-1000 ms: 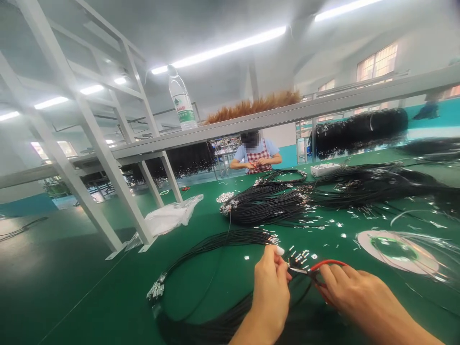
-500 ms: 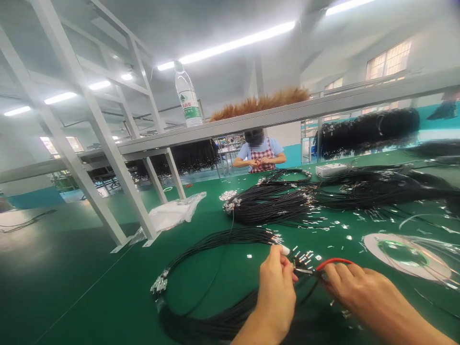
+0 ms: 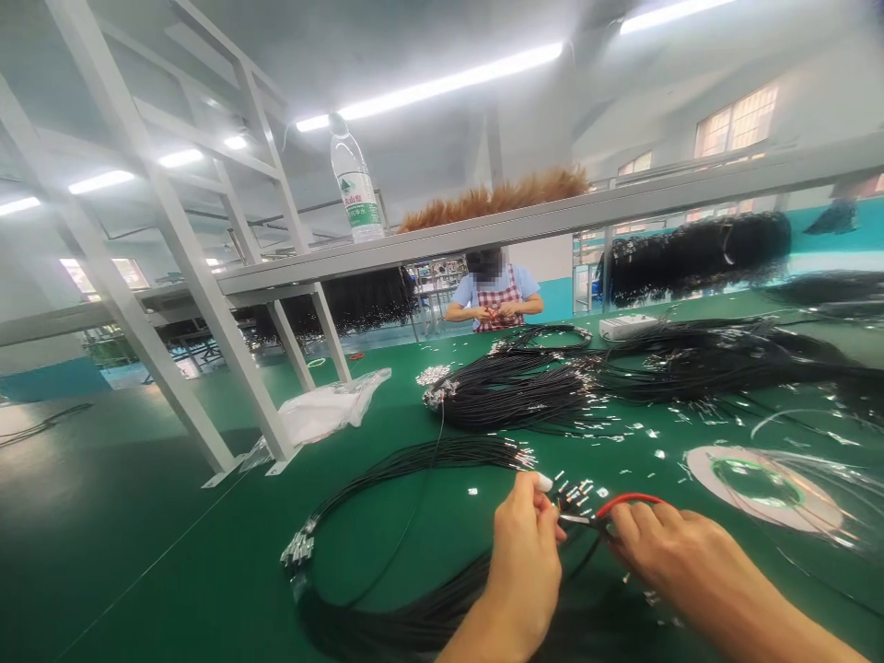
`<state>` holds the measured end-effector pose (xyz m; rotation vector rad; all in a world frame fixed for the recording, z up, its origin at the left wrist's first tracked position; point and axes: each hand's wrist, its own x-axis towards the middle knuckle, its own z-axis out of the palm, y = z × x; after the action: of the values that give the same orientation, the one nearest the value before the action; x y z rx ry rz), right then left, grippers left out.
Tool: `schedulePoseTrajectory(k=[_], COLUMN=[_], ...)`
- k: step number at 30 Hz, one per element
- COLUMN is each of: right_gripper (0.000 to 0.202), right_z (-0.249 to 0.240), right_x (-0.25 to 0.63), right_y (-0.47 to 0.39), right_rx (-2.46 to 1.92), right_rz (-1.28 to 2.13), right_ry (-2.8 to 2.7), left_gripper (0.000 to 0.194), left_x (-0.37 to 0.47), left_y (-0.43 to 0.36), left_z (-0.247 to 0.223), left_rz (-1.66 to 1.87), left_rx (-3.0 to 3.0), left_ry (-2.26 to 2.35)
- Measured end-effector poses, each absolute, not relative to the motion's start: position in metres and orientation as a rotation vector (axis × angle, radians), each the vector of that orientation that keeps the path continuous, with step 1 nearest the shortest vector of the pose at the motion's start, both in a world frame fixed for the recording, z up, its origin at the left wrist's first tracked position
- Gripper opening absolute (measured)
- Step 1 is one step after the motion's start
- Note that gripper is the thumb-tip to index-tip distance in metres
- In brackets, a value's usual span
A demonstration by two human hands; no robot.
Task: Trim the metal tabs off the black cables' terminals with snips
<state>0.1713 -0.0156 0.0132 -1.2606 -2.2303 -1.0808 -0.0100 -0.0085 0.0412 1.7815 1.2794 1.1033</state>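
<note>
My right hand [image 3: 667,552] is closed on a pair of scissors with a red handle [image 3: 632,498]. The metal blades [image 3: 576,519] point left and reach the fingertips of my left hand [image 3: 525,552]. That hand is pinched closed at the end of a black cable, mostly hidden by the fingers; one fingertip wears a white cover [image 3: 544,482]. Just behind the blades lie several cable ends [image 3: 580,493] with pale tips. A looped bundle of black cables [image 3: 393,462] curves to the left on the green table, its silvery connectors [image 3: 298,547] at the far left bend.
Further bundles of black cables [image 3: 511,391] lie beyond my hands among scattered clippings. A white spool [image 3: 697,460] of clear strand sits at right. A metal rack [image 3: 255,387] stands at left, carrying a water bottle [image 3: 355,184]. Across the table sits another person [image 3: 497,299].
The whole view has shifted slightly, so things appear a little further left. Both hands keep nearly the same pose, with the blades still at the left fingertips.
</note>
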Motion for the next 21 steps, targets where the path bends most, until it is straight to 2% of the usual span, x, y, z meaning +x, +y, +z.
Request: schedulePoseTrajectory(k=[7,18,21], right_gripper=[0.02,0.024,0.026], right_z=[0.017,0.024,0.018], right_x=[0.169,0.16,0.166], right_y=[-0.014,-0.023,-0.02], right_rx=[-1.243,-1.246,-1.229], right_rz=[-1.1,-1.31,-1.251], right_ry=[-2.221,-2.35,-2.383], left_gripper=[0.011,0.013,0.012], left_x=[-0.009,-0.009,-0.007], left_y=[-0.009,-0.007,-0.012], left_z=[0.043,0.035,0.041], left_rz=[1.09,1.082,1.065], left_rx=[1.771,1.805,1.789], left_ry=[1.257,1.286,1.27])
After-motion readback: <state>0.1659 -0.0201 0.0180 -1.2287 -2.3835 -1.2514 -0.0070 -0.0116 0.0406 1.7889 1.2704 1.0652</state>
